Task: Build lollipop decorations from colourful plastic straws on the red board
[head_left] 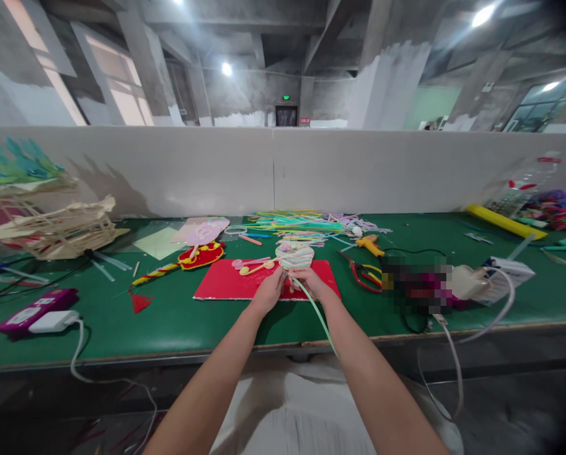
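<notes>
My two hands are close together over a red board (221, 278). A rounded piece with pastel stripes (295, 254) sits just beyond my fingertips. My left hand (269, 292) is closed at its lower edge, fingers pinched. Beside it, my right hand (312, 282) pinches a long pale green strip (318, 311), which looks like a pipe cleaner. The strip's free length curves down past my right forearm. Small pink and yellow looped pieces (252, 268) lie on the board left of the striped piece. The exact contact between my fingers is too small to make out.
Behind the board lies a pile of coloured strips (296, 221). A red and yellow fan-shaped piece (201, 256) with a tassel is left. Red-handled pliers (362, 276) and an orange glue gun (370, 245) are right. Purple power strip (38, 311) and white cables lie near the front edge.
</notes>
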`<action>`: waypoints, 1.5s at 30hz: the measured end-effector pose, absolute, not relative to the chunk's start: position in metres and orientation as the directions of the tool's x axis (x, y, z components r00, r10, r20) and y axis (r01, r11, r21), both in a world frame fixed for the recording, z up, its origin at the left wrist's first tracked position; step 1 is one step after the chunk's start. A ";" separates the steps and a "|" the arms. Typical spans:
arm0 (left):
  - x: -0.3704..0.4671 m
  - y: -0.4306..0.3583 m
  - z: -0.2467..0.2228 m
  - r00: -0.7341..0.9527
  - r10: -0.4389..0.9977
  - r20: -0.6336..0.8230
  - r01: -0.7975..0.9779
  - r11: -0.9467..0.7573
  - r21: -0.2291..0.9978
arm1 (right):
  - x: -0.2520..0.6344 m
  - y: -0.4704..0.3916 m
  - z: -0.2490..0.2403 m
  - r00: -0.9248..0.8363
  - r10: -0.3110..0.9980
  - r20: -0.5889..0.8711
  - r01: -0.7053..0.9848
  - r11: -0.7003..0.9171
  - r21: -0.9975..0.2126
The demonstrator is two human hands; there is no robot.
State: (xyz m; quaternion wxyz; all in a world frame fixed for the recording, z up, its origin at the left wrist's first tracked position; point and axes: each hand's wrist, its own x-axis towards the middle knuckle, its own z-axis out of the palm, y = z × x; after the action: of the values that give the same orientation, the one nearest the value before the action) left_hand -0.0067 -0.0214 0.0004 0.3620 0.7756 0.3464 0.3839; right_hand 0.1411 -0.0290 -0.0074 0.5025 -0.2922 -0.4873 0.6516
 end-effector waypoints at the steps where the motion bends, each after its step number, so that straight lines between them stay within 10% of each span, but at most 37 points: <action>1: -0.007 -0.021 0.000 0.469 0.812 0.347 0.271 -0.506 0.819 | 0.141 -0.029 -0.008 -0.321 0.942 0.103 -0.365 -0.023 -0.931; 45: -0.008 -0.017 -0.004 0.529 0.762 0.373 0.334 -0.591 0.735 | 0.144 -0.025 -0.009 -0.294 0.944 0.148 -0.422 0.010 -0.907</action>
State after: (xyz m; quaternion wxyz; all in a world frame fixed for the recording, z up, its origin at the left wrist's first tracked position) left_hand -0.0075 -0.0165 -0.0044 0.3047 0.8195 0.3343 0.3519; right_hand 0.1438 -0.0252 -0.0093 0.5272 -0.2738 -0.4768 0.6479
